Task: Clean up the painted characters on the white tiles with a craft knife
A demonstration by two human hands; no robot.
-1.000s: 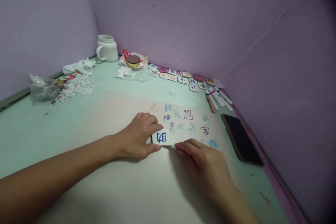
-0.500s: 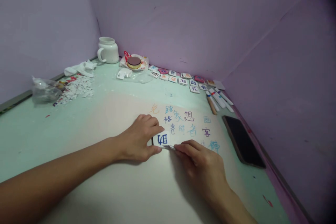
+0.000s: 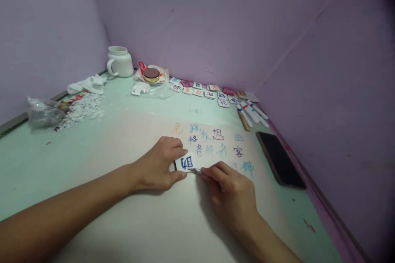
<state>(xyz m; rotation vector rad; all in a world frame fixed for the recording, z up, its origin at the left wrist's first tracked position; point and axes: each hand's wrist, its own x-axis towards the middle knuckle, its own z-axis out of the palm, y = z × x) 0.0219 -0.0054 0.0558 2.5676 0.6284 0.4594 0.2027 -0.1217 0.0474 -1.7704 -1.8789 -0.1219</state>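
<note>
White mug (image 3: 119, 61) beside lidded jar (image 3: 151, 74)

You're at a small craft corner, lilac walls (image 3: 216, 16) closing in on a pale green counter (image 3: 92, 148), with character tiles (image 3: 200, 90) and markers (image 3: 251, 113) lined along the back, paper scraps (image 3: 84, 107) heaped left, a white mug (image 3: 119, 61) tucked in the corner.
</note>
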